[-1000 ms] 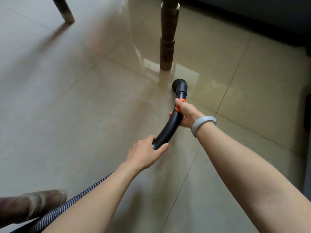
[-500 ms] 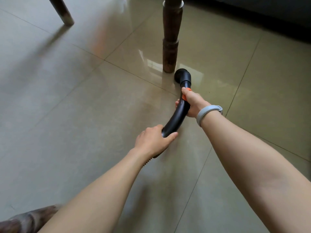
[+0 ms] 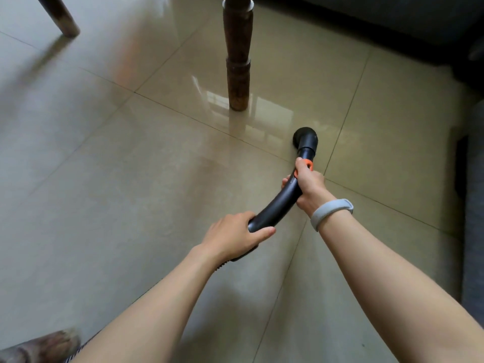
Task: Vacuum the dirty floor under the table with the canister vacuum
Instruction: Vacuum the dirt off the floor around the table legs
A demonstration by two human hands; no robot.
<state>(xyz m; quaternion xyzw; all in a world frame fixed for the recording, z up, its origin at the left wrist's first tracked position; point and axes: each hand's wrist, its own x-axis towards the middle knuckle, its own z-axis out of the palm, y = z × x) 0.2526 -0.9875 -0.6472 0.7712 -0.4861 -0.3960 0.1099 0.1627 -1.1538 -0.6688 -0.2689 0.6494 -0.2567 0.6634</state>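
Note:
I hold the vacuum's curved black wand with both hands over a glossy beige tile floor. My left hand grips the wand's rear end, where the ribbed hose begins. My right hand grips it further forward, the thumb lying by an orange collar; a grey band circles that wrist. The round black nozzle points down at the floor, to the right of and nearer than a dark wooden table leg. Whether the nozzle touches the tile I cannot tell.
A second wooden leg stands at the far left. Another wooden leg lies at the bottom left corner beside a strip of striped hose. Dark furniture fills the top right, and a grey upholstered edge runs down the right side.
The nozzle moved from just beside the central table leg's foot to the right and back toward me. Both hands travelled with the wand, keeping their grips.

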